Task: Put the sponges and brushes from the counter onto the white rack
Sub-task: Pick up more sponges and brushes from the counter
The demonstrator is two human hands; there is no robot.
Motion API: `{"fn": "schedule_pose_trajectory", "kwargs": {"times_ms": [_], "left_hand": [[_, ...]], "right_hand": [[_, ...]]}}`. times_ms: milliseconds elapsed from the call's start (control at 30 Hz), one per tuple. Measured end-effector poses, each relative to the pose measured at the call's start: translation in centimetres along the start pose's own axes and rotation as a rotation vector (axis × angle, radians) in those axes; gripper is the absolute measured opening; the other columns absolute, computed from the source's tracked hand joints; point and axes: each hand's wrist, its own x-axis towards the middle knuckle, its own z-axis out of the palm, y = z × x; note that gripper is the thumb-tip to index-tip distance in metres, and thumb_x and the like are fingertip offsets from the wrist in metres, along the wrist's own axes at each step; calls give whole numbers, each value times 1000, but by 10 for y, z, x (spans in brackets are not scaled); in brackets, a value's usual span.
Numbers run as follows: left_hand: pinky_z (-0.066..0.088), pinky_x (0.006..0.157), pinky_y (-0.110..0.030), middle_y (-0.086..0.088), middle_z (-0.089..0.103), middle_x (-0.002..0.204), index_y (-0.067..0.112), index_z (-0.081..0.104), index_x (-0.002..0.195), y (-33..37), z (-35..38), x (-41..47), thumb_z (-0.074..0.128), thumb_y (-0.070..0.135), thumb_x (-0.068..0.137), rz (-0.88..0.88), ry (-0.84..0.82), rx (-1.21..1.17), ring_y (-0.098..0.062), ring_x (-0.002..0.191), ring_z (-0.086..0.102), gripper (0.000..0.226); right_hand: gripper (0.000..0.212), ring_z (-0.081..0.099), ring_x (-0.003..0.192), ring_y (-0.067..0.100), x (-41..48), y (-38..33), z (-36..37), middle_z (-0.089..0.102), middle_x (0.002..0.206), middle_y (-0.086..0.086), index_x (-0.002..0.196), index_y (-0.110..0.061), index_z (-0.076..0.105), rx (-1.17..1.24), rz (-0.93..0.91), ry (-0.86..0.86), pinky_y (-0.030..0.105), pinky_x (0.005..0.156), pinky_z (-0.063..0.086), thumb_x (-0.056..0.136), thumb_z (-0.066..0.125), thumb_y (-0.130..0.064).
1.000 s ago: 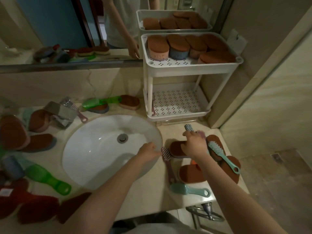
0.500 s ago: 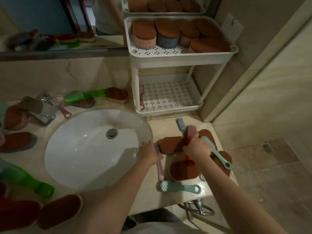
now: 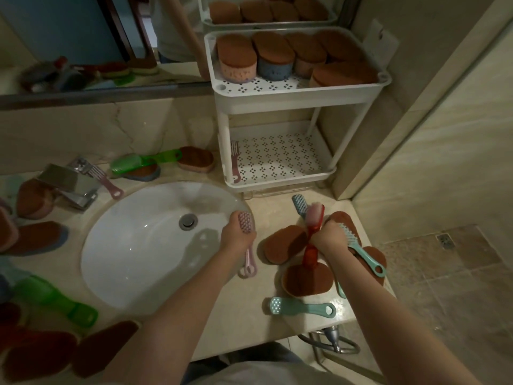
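My left hand point(image 3: 236, 237) grips a pink brush point(image 3: 248, 245) at the sink's right rim, bristle head up. Right of it, my right hand point(image 3: 329, 237) holds a red brush point(image 3: 312, 237) upright above the brown sponges point(image 3: 283, 244) on the counter's right end. A teal brush point(image 3: 361, 250) lies under that hand, another teal brush point(image 3: 301, 307) nearer me, and a blue brush head point(image 3: 299, 204) pokes out behind. The white rack point(image 3: 305, 91) stands at the back right. Its top shelf carries several sponges; its lower shelf point(image 3: 277, 157) has one pink brush point(image 3: 235, 159) at its left edge.
The white sink point(image 3: 155, 243) fills the counter's middle, with a chrome tap point(image 3: 72, 184) at its back left. Green brushes point(image 3: 144, 162) and more sponges point(image 3: 36, 237) lie behind and left of the sink. A mirror runs along the wall. The floor drops off right of the counter.
My left hand has picked the pink brush up off the counter. My right hand has raised the red brush upright. The view has shifted closer and lower.
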Motion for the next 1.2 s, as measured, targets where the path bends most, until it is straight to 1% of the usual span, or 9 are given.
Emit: {"fn": "schedule_pose_trajectory", "kwargs": {"times_ms": [67, 200, 367, 467, 567, 700, 867, 1000, 1200], "left_hand": [[49, 81, -32, -14, 60, 113, 11, 47, 123, 8, -4, 2, 63, 16, 81, -12, 32, -30, -32, 99, 59, 45], [47, 46, -17, -8, 63, 77, -4, 58, 105, 22, -10, 1, 62, 5, 81, -54, -10, -312, -14, 52, 60, 26], [46, 45, -16, -6, 58, 71, 6, 53, 108, 43, -10, -2, 57, 9, 90, 28, -64, -527, -13, 52, 52, 19], [37, 40, -17, -4, 51, 66, 9, 51, 100, 54, -10, -3, 54, 12, 92, 51, -104, -597, -11, 48, 44, 9], [33, 39, -19, -2, 48, 59, 14, 48, 83, 64, -12, -3, 53, 13, 93, 74, -137, -633, -6, 38, 41, 12], [35, 42, -21, -3, 51, 63, 12, 50, 88, 90, -23, 11, 56, 14, 91, 32, -147, -617, -10, 43, 44, 7], [39, 43, -21, -5, 55, 68, 11, 54, 92, 114, -34, 32, 56, 14, 91, 28, -113, -578, -14, 50, 46, 4], [39, 46, -24, -5, 57, 69, 15, 54, 86, 115, -31, 41, 57, 16, 91, 36, -90, -570, -14, 50, 47, 6], [40, 48, -23, -5, 59, 69, 14, 54, 84, 113, -19, 43, 56, 17, 91, 1, -66, -566, -13, 53, 49, 8]], "right_hand": [[19, 51, 76, 25, 1, 0, 0, 59, 89, 11, 106, -5, 56, -6, 13, -8, 30, 64, 39, 91, 51, -17], [20, 62, 84, 29, 1, -1, -4, 67, 94, 12, 101, -8, 62, 45, -19, 37, 32, 66, 46, 89, 55, -22], [2, 57, 73, 18, -9, -8, -15, 61, 84, 1, 89, -16, 57, 325, -170, 33, 29, 61, 42, 88, 60, -16], [10, 61, 65, 18, -13, -19, -18, 63, 83, 3, 84, -20, 53, 571, -174, -27, 33, 61, 50, 92, 57, -14], [7, 62, 59, 21, -10, -31, -22, 63, 82, 10, 90, -16, 54, 780, -155, -63, 30, 54, 49, 96, 53, -13], [7, 52, 48, 20, 14, -57, -33, 54, 68, 7, 99, -10, 55, 794, -123, -40, 22, 39, 40, 97, 50, -15], [25, 53, 59, 23, 63, -87, -43, 57, 74, 10, 106, -12, 60, 639, -125, -80, 30, 52, 42, 93, 41, -3], [25, 64, 90, 30, 85, -95, -44, 62, 95, 11, 116, -10, 60, 610, -112, -43, 42, 82, 55, 94, 48, -13], [47, 62, 104, 35, 87, -81, -38, 61, 118, 14, 121, -8, 48, 437, -69, 138, 41, 88, 53, 85, 66, -33]]}}
